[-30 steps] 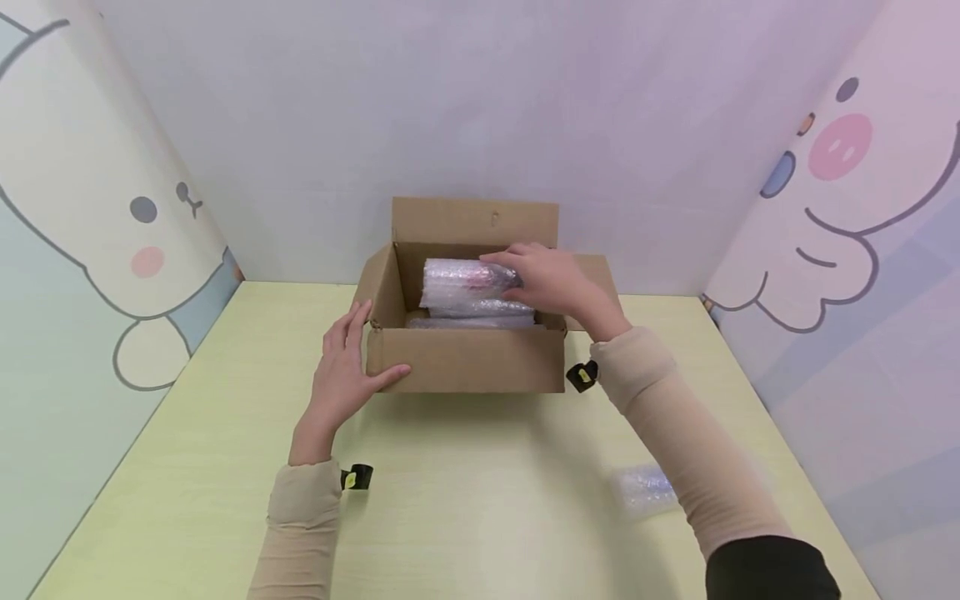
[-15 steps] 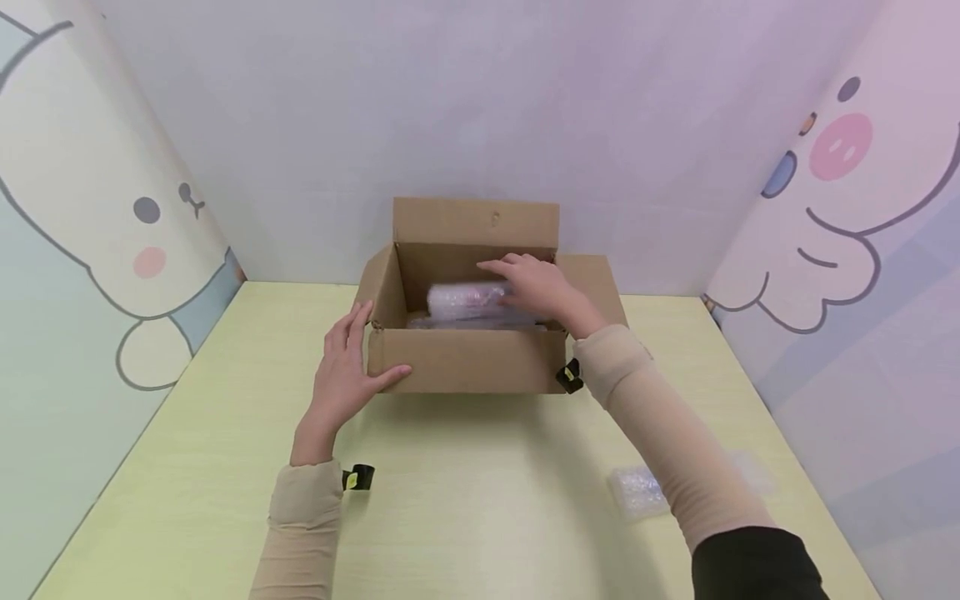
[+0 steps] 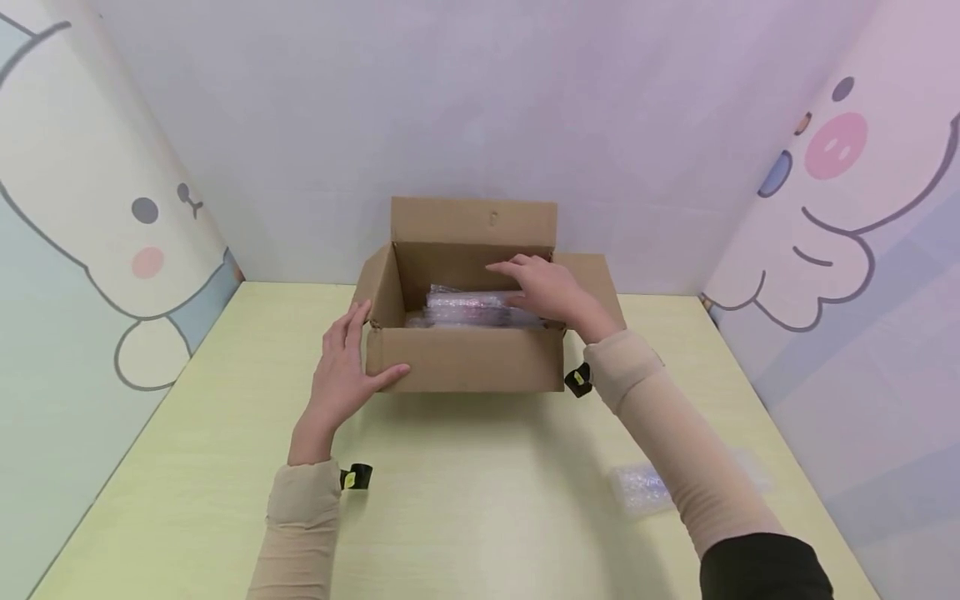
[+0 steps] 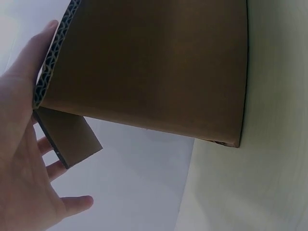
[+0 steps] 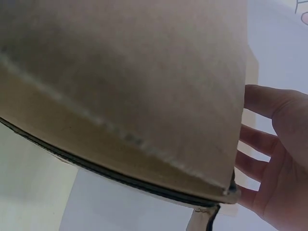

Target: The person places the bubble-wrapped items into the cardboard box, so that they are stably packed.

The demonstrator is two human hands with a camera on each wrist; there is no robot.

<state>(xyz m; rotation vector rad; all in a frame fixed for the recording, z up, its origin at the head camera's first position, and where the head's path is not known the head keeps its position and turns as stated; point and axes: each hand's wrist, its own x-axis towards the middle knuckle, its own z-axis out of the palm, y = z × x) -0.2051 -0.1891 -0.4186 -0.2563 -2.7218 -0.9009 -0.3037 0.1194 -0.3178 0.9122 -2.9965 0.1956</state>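
In the head view, a cardboard box stands with its flaps up, holding several bubble-wrapped packs, one with a pinkish patch. My left hand rests on the box's near left corner, thumb along the front and fingers spread at the side. The left wrist view shows those fingers behind a side flap. Over the right end of the packs is my right hand, its fingers extended and its index finger above them. The right wrist view shows this hand partly behind the box wall; the packs are hidden there.
On the pale yellow table, another bubble-wrapped pack lies at the right, partly under the right forearm. A wall with cartoon animals surrounds the table's back and sides. Black wrist cameras sit beside both cuffs.
My right hand has lowered a bubble-wrapped pack into the box onto the others, and its fingers have come off the top of it. My left hand has stayed at the corner.
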